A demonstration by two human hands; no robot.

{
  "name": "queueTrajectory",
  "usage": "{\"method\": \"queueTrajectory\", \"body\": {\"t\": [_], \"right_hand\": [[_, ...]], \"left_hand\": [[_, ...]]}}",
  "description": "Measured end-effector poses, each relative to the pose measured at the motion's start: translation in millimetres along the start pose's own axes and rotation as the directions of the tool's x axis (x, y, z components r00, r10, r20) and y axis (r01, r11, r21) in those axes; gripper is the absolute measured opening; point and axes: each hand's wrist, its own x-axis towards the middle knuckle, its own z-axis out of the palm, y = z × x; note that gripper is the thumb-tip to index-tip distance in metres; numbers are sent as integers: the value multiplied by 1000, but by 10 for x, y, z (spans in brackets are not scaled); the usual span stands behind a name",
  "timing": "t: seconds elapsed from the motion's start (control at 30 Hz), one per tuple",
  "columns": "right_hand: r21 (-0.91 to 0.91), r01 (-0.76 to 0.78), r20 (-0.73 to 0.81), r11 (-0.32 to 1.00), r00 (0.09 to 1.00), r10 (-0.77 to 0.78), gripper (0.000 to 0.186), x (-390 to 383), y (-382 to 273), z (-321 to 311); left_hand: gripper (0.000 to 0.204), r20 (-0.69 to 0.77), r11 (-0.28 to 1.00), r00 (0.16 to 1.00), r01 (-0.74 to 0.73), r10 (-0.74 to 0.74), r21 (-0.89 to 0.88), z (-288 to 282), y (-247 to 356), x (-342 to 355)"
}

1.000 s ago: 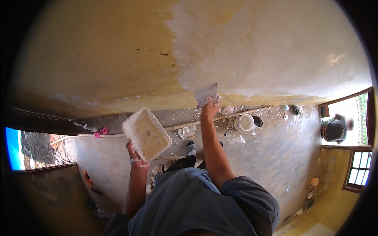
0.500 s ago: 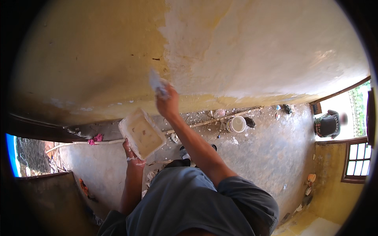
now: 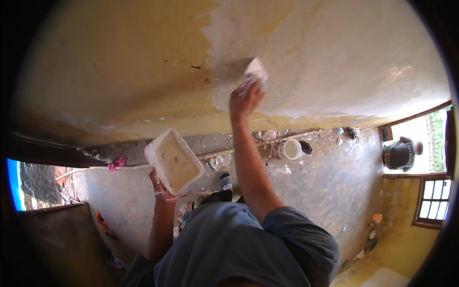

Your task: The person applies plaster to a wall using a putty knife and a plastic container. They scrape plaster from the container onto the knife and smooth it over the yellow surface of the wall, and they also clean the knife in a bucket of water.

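My right hand (image 3: pixel 246 98) grips a putty-smeared flat scraper (image 3: pixel 256 69) against or close to the wall (image 3: pixel 143 57), where a pale coated area borders the old yellow paint. The blade is somewhat blurred. Below and to the left, my left hand (image 3: pixel 162 186) holds up a rectangular tray (image 3: pixel 149 150) of creamy compound, its sides crusted white, with fingers wrapped under its lower left edge. Some white compound is on my left fingers and wrist.
A long pole (image 3: pixel 213 154), a white bucket (image 3: pixel 289 149), pink cloth (image 3: pixel 119 162) and scraps lie on the speckled floor (image 3: pixel 315 191) along the wall. A person (image 3: pixel 400 155) is in the right doorway. A barred window (image 3: pixel 431 201) is at lower right; another opening is at left.
My right hand with the scraper swung left, then came back right and higher on the wall, onto the pale area. The tray in my left hand has shifted slightly.
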Motion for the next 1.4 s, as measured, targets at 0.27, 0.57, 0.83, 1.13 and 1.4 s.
{"method": "queueTrajectory", "body": {"t": [0.27,0.57,0.83,1.13,1.4], "right_hand": [[148,-252,567,956,814,126,32,-961,365,-148],[279,-282,-50,918,950,307,26,1320,68,-851],[559,214,571,801,602,-559,28,-502,-787,-387],[165,-51,-165,985,983,79,34,1405,935,-996],[238,257,410,937,847,-337,39,-438,-242,-182]], "left_hand": [[66,-66,999,997,-45,46,8,13,8,-27],[56,-19,998,999,43,-44,-37,3,-7,-19],[62,26,999,999,23,-24,38,21,-12,17],[61,-32,995,994,102,-103,-14,41,-29,-7],[66,-49,995,993,104,-104,-2,53,4,-3]]}}
